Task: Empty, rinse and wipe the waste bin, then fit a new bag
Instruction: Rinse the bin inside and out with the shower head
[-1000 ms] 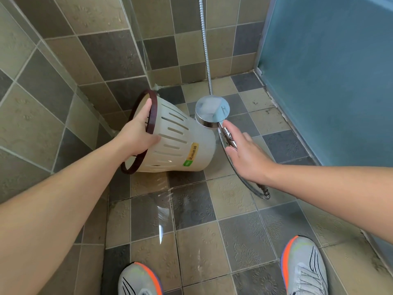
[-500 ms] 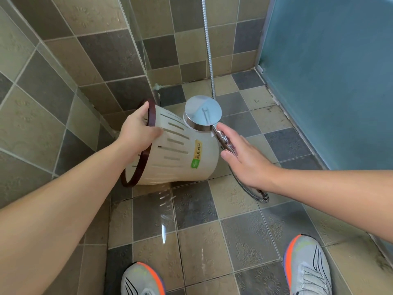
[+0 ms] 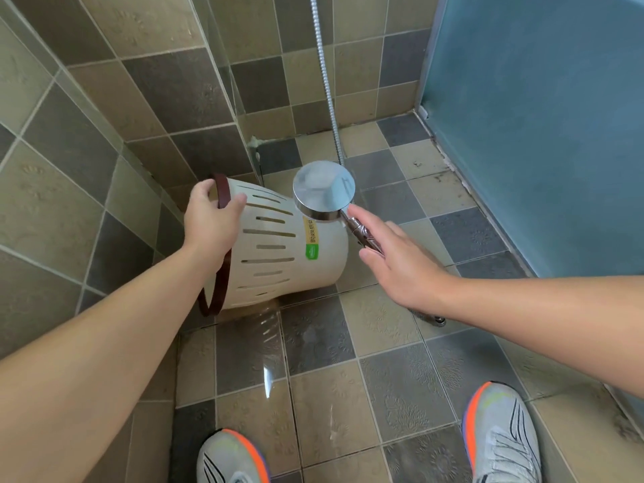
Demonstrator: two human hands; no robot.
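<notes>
A cream slotted waste bin (image 3: 278,252) with a dark brown rim (image 3: 220,273) lies tipped on its side above the tiled floor, its opening facing left towards the wall. My left hand (image 3: 209,217) grips the bin at the top of its rim, thumb over the side wall. A round chrome shower head (image 3: 323,189) hovers over the bin's base end, its back facing me. My right hand (image 3: 393,259) holds the shower handle (image 3: 362,235), fingers around it with the index finger stretched along it. The bin's inside is hidden.
A metal hose (image 3: 326,78) hangs down the back wall and another stretch of it (image 3: 432,318) lies on the floor under my right wrist. Wet floor tiles (image 3: 265,346) glisten below the bin. A blue glass partition (image 3: 543,127) stands right. My two shoes (image 3: 498,437) are at the bottom.
The shower head has shifted slightly right and back, over the bin's base. My left hand has moved up to the top of the rim, and the bin has lowered a little.
</notes>
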